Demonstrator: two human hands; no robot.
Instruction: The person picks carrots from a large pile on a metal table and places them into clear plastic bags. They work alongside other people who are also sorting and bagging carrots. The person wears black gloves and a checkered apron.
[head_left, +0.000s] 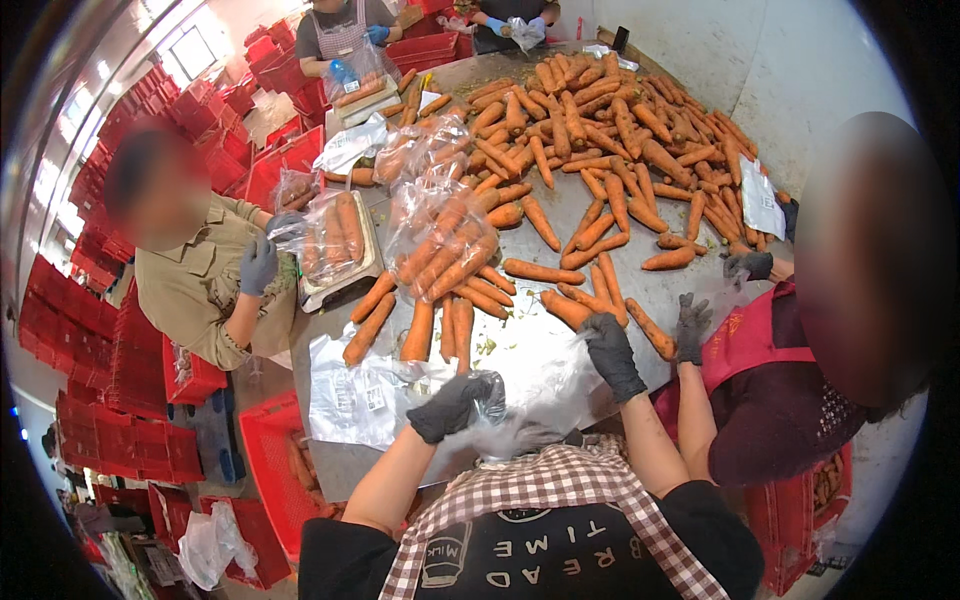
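My left hand [455, 407], in a black glove, is closed on a clear plastic bag [490, 432] at the near edge of the steel table [630, 262]. My right hand [614, 356], also black-gloved, is bent with its fingers together at the end of a thick carrot [566, 309]. Whether the fingers grip that carrot or the film beside them is hidden. Loose carrots [462, 330] lie just beyond my left hand. White printed bags [350, 392] lie flat to its left. A large heap of carrots [610, 120] covers the far side.
At left, a person in a tan shirt [200, 270] stands by a scale [345, 283] bearing a bag of carrots. Filled clear bags [440, 240] lie mid-table. A person in a red apron [745, 340] works close on my right. Red crates [268, 450] stand below the table.
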